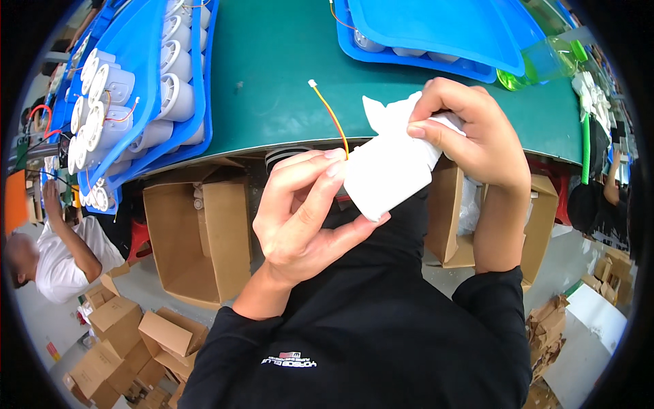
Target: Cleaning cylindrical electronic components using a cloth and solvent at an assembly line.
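A white plastic housing (387, 176) is gripped by its edges between the thumb and fingers of my left hand (300, 211). From its upper left side a thin red and yellow cable (334, 117) rises, ending in a small white connector (313, 83). My right hand (470, 129) pinches a crumpled white cloth or tissue (395, 116) against the far right end of the housing. Part of the cloth lies hidden behind the right fingers. Both hands are above the front edge of the green table (272, 102).
Blue trays (208, 68) with several white round housings (178, 95) stack at the left. Another blue tray stack (429, 31) stands at the back right, beside a green bottle (541, 65). Cardboard boxes (228, 232) stand below the table edge. A person (75, 252) sits at far left.
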The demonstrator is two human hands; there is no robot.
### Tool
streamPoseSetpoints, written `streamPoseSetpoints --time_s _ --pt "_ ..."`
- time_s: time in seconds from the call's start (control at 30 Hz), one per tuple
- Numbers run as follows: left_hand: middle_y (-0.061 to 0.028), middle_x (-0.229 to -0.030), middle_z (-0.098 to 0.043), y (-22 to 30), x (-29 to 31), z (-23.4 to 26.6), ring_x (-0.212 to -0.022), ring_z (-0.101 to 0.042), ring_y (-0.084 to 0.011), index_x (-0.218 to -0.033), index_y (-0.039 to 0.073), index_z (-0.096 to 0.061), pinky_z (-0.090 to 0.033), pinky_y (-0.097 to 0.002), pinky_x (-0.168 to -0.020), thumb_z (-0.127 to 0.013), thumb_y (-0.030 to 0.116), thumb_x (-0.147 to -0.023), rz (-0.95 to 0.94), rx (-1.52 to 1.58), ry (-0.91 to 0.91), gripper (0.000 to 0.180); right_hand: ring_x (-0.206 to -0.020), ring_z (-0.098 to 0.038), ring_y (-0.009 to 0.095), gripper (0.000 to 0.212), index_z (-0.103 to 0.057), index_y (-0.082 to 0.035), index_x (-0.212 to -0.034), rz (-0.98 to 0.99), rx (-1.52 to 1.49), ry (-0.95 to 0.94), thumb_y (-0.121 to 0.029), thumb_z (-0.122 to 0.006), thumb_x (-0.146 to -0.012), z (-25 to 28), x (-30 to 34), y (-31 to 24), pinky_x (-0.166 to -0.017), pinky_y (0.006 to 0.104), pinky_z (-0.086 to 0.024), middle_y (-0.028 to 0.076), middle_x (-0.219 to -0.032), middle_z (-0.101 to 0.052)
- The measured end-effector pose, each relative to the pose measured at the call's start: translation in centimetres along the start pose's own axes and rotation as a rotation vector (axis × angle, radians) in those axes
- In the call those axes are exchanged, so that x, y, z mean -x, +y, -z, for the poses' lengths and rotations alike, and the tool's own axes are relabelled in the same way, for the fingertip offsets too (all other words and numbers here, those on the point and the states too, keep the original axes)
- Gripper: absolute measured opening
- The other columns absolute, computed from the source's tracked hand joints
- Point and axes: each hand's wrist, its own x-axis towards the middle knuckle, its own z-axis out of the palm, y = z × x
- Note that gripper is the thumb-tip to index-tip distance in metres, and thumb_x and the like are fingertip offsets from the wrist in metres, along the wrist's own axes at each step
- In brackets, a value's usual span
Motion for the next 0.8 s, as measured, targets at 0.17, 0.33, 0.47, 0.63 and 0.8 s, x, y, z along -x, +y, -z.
streamPoseSetpoints --time_s 0.17,0.33,0.47,0.63,0.8 --pt "-0.0152 -0.109 -0.06 0.1 -0.2 0.1 -0.096 -0.062 -0.0313 -0.114 -0.001 -0.062 -0.055 -0.0375 -0.078 -0.09 0.008 -0.056 -0.029 -0.061 0.009 0.065 -0.066 -0.057 0.014 0.012 -0.06 -0.001 -0.085 -0.078 -0.051 0.105 -0.009 -0.069 -0.083 -0.5 1.6 0.5 -0.059 0.026 -0.043 0.007 -0.076 -0.062" --pt "-0.0146 -0.109 -0.06 -0.1 -0.2 0.0 -0.096 -0.062 -0.0323 -0.114 0.0 -0.063 -0.054 -0.0379 -0.078 -0.089 0.007 -0.055 -0.094 -0.097 0.029 0.065 -0.065 -0.055 0.011 0.012 -0.061 -0.001 -0.084 -0.087 -0.109 0.156 -0.009 -0.07 -0.082 -0.8 2.6 0.8 -0.057 0.0249 -0.042 0.005 -0.075 -0.062" --pt "-0.0135 -0.11 -0.058 -0.7 -0.1 -0.1 -0.1 -0.061 -0.0317 -0.114 0.003 -0.061 -0.054 -0.04 -0.083 -0.092 0.023 -0.06 -0.147 -0.154 0.025 0.065 -0.066 -0.055 0.011 0.011 -0.061 0.0 -0.084 -0.105 -0.117 0.182 -0.007 -0.07 -0.081 -1.0 2.9 1.1 -0.059 0.0248 -0.042 0.005 -0.075 -0.062" --pt "-0.0151 -0.11 -0.059 -0.4 -0.3 -0.2 -0.095 -0.061 -0.0317 -0.114 -0.002 -0.062 -0.054 -0.0384 -0.078 -0.09 0.007 -0.057 -0.061 -0.112 0.068 0.064 -0.067 -0.056 0.012 0.01 -0.061 0.0 -0.083 -0.096 -0.087 0.292 -0.004 -0.07 -0.08 -1.3 3.1 0.5 -0.061 0.0247 -0.043 0.006 -0.076 -0.063" --pt "-0.0151 -0.109 -0.059 -0.8 -0.4 -0.5 -0.095 -0.061 -0.0314 -0.114 -0.002 -0.062 -0.054 -0.0381 -0.077 -0.09 0.008 -0.057 -0.048 -0.098 0.091 0.064 -0.069 -0.057 0.013 0.009 -0.061 0.001 -0.083 -0.02 -0.06 0.398 0.002 -0.069 -0.079 -1.2 3.5 0.1 -0.063 0.024 -0.043 0.006 -0.077 -0.063"
